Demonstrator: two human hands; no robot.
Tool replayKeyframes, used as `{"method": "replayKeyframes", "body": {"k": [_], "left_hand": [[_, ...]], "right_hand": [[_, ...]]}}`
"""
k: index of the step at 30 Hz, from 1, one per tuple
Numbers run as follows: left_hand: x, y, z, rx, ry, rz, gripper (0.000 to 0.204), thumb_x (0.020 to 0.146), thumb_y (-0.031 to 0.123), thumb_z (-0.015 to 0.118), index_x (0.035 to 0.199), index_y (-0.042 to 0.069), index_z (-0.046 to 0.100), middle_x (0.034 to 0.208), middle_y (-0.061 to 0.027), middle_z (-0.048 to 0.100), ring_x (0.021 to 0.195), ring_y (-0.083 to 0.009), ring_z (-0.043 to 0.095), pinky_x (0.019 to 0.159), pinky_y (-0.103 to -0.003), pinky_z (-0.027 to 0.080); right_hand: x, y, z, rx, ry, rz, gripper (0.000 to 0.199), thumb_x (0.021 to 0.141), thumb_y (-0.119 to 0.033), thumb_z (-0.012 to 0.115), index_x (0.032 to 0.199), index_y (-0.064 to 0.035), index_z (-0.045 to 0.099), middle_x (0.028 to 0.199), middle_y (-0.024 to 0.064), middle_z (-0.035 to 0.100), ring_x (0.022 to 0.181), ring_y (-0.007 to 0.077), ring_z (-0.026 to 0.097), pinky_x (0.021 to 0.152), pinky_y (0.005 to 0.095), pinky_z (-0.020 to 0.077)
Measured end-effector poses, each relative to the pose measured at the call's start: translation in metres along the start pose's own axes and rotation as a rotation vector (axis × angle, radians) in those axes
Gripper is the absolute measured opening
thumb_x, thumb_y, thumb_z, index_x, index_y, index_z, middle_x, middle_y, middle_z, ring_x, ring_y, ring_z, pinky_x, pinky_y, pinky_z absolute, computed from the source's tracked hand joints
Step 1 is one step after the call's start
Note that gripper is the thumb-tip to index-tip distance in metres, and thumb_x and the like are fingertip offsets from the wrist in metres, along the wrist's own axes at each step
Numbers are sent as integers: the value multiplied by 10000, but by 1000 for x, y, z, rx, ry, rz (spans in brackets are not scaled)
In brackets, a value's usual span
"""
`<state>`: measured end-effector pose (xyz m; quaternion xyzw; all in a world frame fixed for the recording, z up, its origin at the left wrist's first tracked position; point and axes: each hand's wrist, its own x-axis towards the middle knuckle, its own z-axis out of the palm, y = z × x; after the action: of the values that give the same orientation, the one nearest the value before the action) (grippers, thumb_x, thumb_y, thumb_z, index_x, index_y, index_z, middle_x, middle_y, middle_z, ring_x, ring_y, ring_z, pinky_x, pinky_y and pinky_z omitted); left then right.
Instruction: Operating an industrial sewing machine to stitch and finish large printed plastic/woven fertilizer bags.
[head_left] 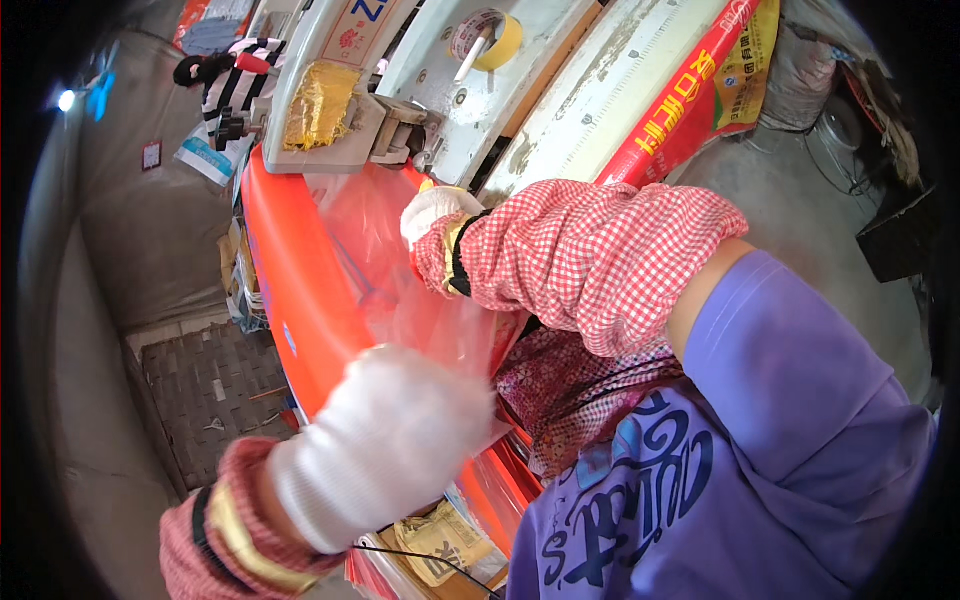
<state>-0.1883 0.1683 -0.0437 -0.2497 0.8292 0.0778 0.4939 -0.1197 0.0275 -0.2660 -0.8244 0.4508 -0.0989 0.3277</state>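
My left hand (385, 440), in a white glove with a red striped cuff, is closed on the near edge of a clear pinkish plastic bag (400, 270). The hand is blurred. My right hand (432, 208), also in a white glove and below a red checked sleeve cover (590, 250), pinches the far end of the same bag close to a grey-white machine (470, 110). The bag lies over a long orange-red stack of packages (295, 290) running from the machine toward me.
A yellow tape roll (490, 38) sits on the machine, beside a gold-coloured pad (320, 100). A long red printed package (680, 100) leans at the right. A dark woven mat (205, 390) lies on the floor at left. Paper packets (440, 545) lie below the stack.
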Motion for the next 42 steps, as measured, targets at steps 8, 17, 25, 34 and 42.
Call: {"method": "replayKeyframes", "body": {"k": [8,17,25,34,42], "left_hand": [[41,-14,34,-125,296,-68,144,770,239,621,852,125,586,589,-84,549,581,-280,610,536,-405,484],[-29,-87,-9,60,141,-309,168,559,178,743,684,97,663,662,-87,573,682,-322,552,645,-426,447],[50,-41,56,-72,451,-93,102,729,178,599,689,92,639,648,-84,620,616,-280,631,557,-380,502],[104,-169,142,-265,924,-614,82,786,101,553,760,24,562,756,-211,616,771,-401,599,685,-480,471],[-21,-123,187,-594,869,-611,109,796,103,577,803,-5,569,735,-232,561,736,-418,561,651,-464,445]], "right_hand": [[-1,-5,-1,46,80,125,255,888,-326,554,953,-127,700,912,24,689,849,202,648,744,354,522],[-41,13,19,-559,371,24,131,798,-123,557,854,-79,666,649,61,567,610,239,580,524,411,474],[-68,32,-33,-412,43,-440,283,695,-291,671,877,-82,728,816,107,699,757,255,686,665,410,540],[-50,39,-39,1246,-151,9,338,853,-123,588,1187,-73,582,785,59,666,652,161,640,565,308,518],[-28,-10,-25,-339,463,-481,649,785,-255,660,1337,-8,424,1356,184,449,1213,321,487,1051,379,363]]}}
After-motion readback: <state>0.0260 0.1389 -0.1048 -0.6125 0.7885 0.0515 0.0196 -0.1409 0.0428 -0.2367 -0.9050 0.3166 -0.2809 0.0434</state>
